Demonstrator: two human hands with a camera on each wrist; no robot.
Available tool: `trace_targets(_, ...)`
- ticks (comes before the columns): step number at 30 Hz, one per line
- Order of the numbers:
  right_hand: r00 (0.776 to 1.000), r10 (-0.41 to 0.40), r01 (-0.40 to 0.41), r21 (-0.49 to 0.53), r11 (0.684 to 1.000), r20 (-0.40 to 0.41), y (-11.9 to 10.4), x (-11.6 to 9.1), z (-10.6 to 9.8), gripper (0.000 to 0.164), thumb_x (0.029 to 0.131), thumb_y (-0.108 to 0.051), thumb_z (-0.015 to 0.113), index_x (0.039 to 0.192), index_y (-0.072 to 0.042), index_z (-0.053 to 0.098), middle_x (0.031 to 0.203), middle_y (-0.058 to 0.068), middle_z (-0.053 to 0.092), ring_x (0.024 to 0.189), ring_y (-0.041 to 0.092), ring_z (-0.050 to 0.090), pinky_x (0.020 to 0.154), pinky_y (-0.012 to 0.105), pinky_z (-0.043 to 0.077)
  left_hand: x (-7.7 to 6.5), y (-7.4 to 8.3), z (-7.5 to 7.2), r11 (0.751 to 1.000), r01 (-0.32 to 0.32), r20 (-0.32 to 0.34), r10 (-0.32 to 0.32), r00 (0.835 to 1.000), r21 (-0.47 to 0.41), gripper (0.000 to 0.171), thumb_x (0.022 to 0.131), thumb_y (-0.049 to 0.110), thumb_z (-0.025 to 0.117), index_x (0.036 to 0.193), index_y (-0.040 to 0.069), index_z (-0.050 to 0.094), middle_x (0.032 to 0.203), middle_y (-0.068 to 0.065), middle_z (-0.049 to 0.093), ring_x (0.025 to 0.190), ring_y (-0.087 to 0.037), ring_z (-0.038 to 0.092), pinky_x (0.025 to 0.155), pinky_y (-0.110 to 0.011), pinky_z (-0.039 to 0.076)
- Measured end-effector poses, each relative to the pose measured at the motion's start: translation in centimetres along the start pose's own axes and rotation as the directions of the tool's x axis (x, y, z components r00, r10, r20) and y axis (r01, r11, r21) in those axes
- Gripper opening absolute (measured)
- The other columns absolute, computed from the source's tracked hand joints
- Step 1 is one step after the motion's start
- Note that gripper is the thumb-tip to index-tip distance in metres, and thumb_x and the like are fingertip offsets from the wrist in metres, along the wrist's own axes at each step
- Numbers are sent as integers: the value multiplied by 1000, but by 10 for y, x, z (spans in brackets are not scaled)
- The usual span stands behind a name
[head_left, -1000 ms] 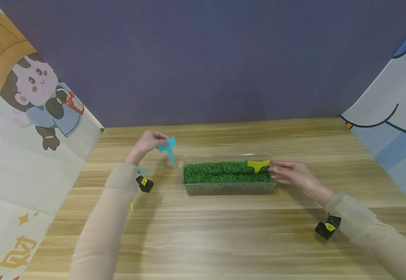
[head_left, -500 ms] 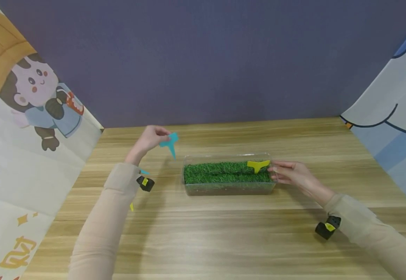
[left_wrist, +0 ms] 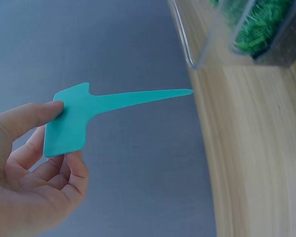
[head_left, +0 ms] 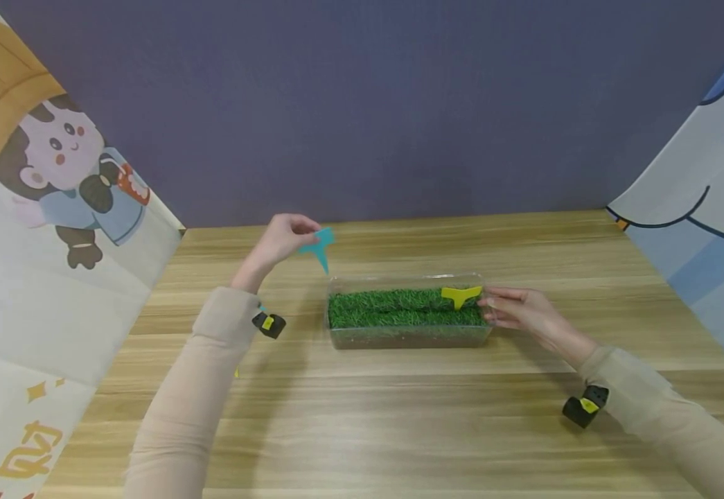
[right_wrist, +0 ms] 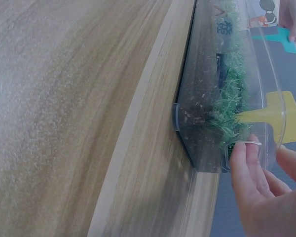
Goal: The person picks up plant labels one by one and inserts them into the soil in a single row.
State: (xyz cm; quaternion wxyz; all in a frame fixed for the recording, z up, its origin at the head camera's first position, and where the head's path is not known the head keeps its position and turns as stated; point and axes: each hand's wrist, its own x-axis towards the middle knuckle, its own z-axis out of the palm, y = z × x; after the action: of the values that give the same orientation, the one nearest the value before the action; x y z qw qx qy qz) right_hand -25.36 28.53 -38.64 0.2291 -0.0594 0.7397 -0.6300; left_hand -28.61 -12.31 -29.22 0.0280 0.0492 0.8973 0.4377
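Observation:
A turquoise T-shaped plant label (left_wrist: pixel 71 121) is pinched by its broad head between the thumb and fingers of my left hand (head_left: pixel 280 241). Its pointed stem hangs down in the head view, above and left of a clear plastic box (head_left: pixel 411 337). Two strips of green artificial grass (head_left: pixel 393 299) fill the box over a brown layer. A yellow plant label (head_left: pixel 461 296) stands upright in the grass at the right end. My right hand (head_left: pixel 526 312) touches that end of the box, its fingertips (right_wrist: pixel 240 150) against the end wall and thumb near the rim.
The wooden table (head_left: pixel 399 423) runs back to a dark blue panel (head_left: pixel 393 111). A small yellow tip (head_left: pixel 236 373) and a bit of turquoise (head_left: pixel 262 308) show beside the left sleeve, mostly hidden. Printed cartoon sheets (head_left: pixel 19 277) cover the sides.
My left hand has moved right and farther back with the turquoise plant label, nearer the box's left end. My right hand, the box and the yellow plant label stay in place.

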Motion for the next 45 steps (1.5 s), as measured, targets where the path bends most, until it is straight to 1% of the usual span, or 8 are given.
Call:
trace_targets(8, 1000, -9, 9, 5, 1000, 3, 0, -1, 0, 54, 91, -15, 49, 135, 5, 24, 111, 2, 60, 89, 12, 62, 80, 26, 48, 1, 15, 11, 999, -42, 7, 42, 999, -17, 21, 84, 14, 59, 102, 4, 63, 98, -11, 60, 90, -22, 52, 80, -41, 44)
trace_targets(13, 1000, -12, 12, -2, 1000, 6, 0, -1, -1, 54, 91, -16, 48, 135, 5, 24, 112, 4, 59, 90, 11, 61, 81, 26, 48, 2, 23, 20, 995, -96, 45, 97, 994, -7, 21, 84, 13, 58, 103, 4, 62, 98, -10, 59, 89, -21, 53, 76, -36, 45)
trace_targets(19, 1000, -3, 3, -32, 999, 4, 0, 0, -1, 53, 92, -16, 47, 136, 4, 25, 120, 13, 53, 90, 10, 61, 81, 26, 48, 3, 35, 33, 989, -144, 92, 146, 985, -26, 18, 83, 10, 60, 100, 4, 63, 95, -10, 61, 85, -20, 54, 75, -32, 46)
trace_targets(21, 1000, -7, 7, -29, 1000, 6, 0, 0, -1, 54, 92, -16, 47, 136, 4, 24, 121, 15, 52, 90, 10, 61, 81, 26, 48, 3, 39, 38, 988, -151, 105, 154, 982, -33, 18, 83, 9, 60, 100, 3, 62, 94, -9, 61, 85, -19, 55, 76, -31, 47)
trace_targets(28, 1000, -13, 13, -12, 1000, 10, 0, -1, -1, 56, 91, -19, 49, 136, 5, 24, 117, 10, 56, 90, 11, 61, 81, 26, 48, 5, 50, 54, 982, -183, 146, 187, 971, -43, 18, 82, 6, 60, 99, 1, 62, 93, -11, 62, 83, -20, 56, 74, -27, 48)
trace_targets(36, 1000, 0, 0, -17, 1000, 9, 1, 0, -2, 56, 92, -20, 48, 136, 4, 24, 121, 14, 52, 92, 11, 61, 82, 27, 47, 8, 59, 71, 980, -189, 198, 199, 960, -69, 17, 81, 5, 61, 98, 0, 62, 90, -11, 62, 82, -25, 58, 72, -28, 48)
trace_targets(40, 1000, 1, -1, -27, 1000, 7, 0, -1, -2, 56, 92, -20, 48, 136, 4, 24, 122, 15, 51, 92, 11, 61, 82, 27, 47, 8, 62, 78, 977, -200, 216, 213, 953, -77, 18, 80, 3, 61, 98, -1, 61, 90, -11, 62, 78, -19, 58, 69, -25, 48)
trace_targets(45, 1000, -2, 2, -30, 1000, 8, -2, -1, -1, 56, 92, -18, 48, 136, 5, 24, 120, 13, 53, 91, 11, 61, 81, 26, 48, 9, 64, 87, 974, -211, 250, 226, 941, -86, 18, 79, 3, 61, 97, -1, 62, 87, -10, 62, 73, -16, 56, 68, -27, 48)
